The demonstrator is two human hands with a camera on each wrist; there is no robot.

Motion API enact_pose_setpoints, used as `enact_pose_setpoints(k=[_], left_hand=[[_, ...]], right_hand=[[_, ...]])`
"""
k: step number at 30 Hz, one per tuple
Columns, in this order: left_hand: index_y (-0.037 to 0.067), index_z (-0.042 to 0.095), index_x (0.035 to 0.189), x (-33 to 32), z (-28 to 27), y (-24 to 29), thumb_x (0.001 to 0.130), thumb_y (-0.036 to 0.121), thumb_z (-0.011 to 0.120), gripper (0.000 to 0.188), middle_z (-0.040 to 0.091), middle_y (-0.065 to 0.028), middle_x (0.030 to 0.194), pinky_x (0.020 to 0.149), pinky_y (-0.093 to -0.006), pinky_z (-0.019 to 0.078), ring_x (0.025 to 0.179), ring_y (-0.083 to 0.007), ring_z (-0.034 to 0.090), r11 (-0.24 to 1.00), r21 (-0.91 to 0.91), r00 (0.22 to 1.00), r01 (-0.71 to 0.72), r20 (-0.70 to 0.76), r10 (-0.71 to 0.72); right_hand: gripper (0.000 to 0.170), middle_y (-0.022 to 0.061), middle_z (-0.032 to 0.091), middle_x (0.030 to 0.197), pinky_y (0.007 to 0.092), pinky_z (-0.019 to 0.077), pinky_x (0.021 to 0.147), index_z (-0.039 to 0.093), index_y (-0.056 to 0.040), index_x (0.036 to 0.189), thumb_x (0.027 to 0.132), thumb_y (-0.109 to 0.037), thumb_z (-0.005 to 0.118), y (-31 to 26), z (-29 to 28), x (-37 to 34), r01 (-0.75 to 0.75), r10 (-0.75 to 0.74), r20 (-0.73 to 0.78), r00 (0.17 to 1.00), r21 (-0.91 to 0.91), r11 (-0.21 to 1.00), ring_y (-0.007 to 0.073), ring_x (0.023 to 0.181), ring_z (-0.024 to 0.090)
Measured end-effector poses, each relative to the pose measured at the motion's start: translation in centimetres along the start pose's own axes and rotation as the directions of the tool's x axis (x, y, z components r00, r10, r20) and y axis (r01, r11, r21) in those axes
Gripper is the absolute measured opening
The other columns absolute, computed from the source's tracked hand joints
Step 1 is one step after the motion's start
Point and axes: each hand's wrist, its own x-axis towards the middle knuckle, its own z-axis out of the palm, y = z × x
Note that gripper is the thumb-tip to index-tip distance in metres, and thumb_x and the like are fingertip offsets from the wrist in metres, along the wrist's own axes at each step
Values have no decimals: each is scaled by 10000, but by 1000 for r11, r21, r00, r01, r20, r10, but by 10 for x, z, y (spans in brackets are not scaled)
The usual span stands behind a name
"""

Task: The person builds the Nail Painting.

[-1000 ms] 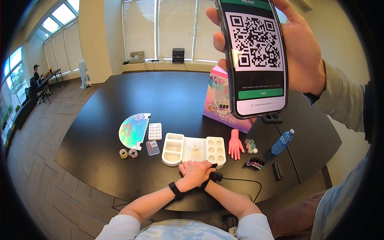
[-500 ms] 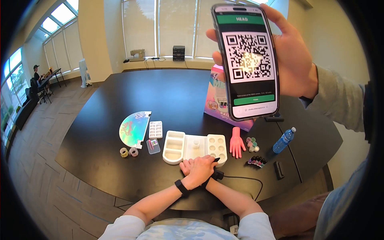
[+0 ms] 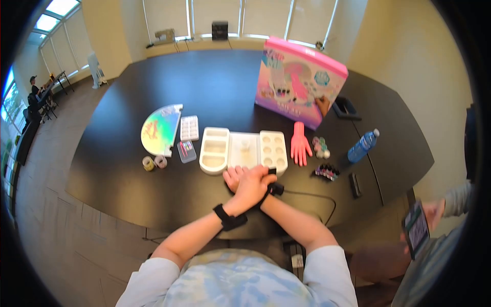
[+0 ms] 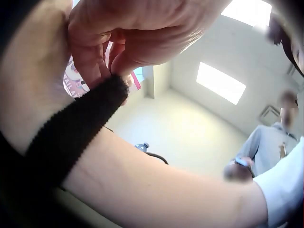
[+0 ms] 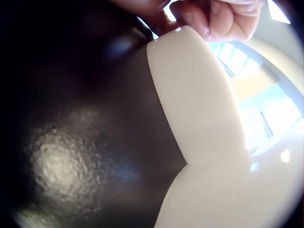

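Observation:
My forearms cross at the wrists in front of a white compartment tray [image 3: 214,169]. My left hand [image 3: 250,188] lies over the right wrist; in the left wrist view its thumb and fingers pinch the end of a black strap [image 4: 78,130] around that wrist. Partly covered beneath it, my right hand [image 3: 232,177] has its fingers loosely bent at the tray's front edge. The right wrist view shows these fingers [image 5: 221,21] beside the tray's white wall [image 5: 194,95]. Another black strap [image 3: 230,220] circles my left wrist.
Left of the tray lie a shiny half-round panel [image 3: 159,132], a small white tray [image 3: 190,128], a clear case [image 3: 187,152] and two rolls [image 3: 154,162]. Rightward are a pink model hand [image 3: 299,146], small pots [image 3: 321,147], polish bottles [image 3: 327,172], a water bottle [image 3: 364,147] and a box [image 3: 302,84].
Another person's hand has lowered the phone from before the camera to the far right. The head view has tilted down. My crossed hands keep about the same place by the tray.

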Motion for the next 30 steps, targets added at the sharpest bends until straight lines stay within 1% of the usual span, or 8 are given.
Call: enact_pose_setpoints(k=[2,4,6,12,14,22,27,30], left_hand=[[143,697,755,-2,6,-4,759,361,777,233,667,-93,793,751,-424,382,802,-336,561,998,-67,1000,10,-25,-12],[106,697,749,-4,0,3,760,311,799,230,672,-94,805,750,-405,411,809,-329,570,988,-150,999,25,-21,-28],[67,698,750,-2,4,-1,767,274,812,237,668,-95,790,719,-416,430,785,-327,567,975,-222,1000,13,8,-12],[38,668,729,-1,2,5,772,248,810,258,632,-108,732,691,-429,420,736,-336,560,997,-71,999,-43,10,44],[126,688,676,1,11,-1,717,385,824,295,611,-60,677,676,-416,356,699,-303,510,989,-128,998,-69,-15,68],[53,708,754,1,7,-1,778,239,815,216,639,-116,627,623,-405,410,593,-326,532,985,-111,991,-133,18,136],[93,732,749,2,5,3,770,299,819,225,619,-118,614,630,-393,377,638,-308,494,991,-116,989,-60,124,74],[54,717,759,3,4,5,781,240,812,211,623,-153,638,609,-403,397,604,-340,525,994,-7,988,-113,105,113]], right_hand=[[244,71,512,758,319,424,724,509,-88,773,796,-166,739,-66,11,1,-115,167,193,967,-257,960,193,777,539],[259,61,435,710,313,378,648,428,-114,698,698,-188,676,-49,21,14,51,88,-336,938,384,922,197,675,476],[268,56,397,686,311,355,609,387,-127,661,648,-198,645,-52,14,2,232,190,-544,817,614,755,198,624,445],[232,56,421,690,310,368,584,418,-114,674,654,-176,641,-87,38,11,232,251,-486,837,732,641,199,635,473],[220,56,429,692,310,372,575,429,-110,678,656,-168,640,-96,45,12,213,265,-459,848,753,623,199,638,482],[172,56,461,698,310,390,540,470,-94,695,664,-137,634,-124,51,19,156,279,-404,871,767,622,199,652,520],[333,59,354,629,297,288,584,332,-118,588,590,-179,659,-126,48,25,118,393,-473,789,744,657,208,603,410],[269,80,431,617,323,330,547,408,-106,588,655,-179,658,-123,46,24,148,450,-420,788,839,524,219,578,481]])
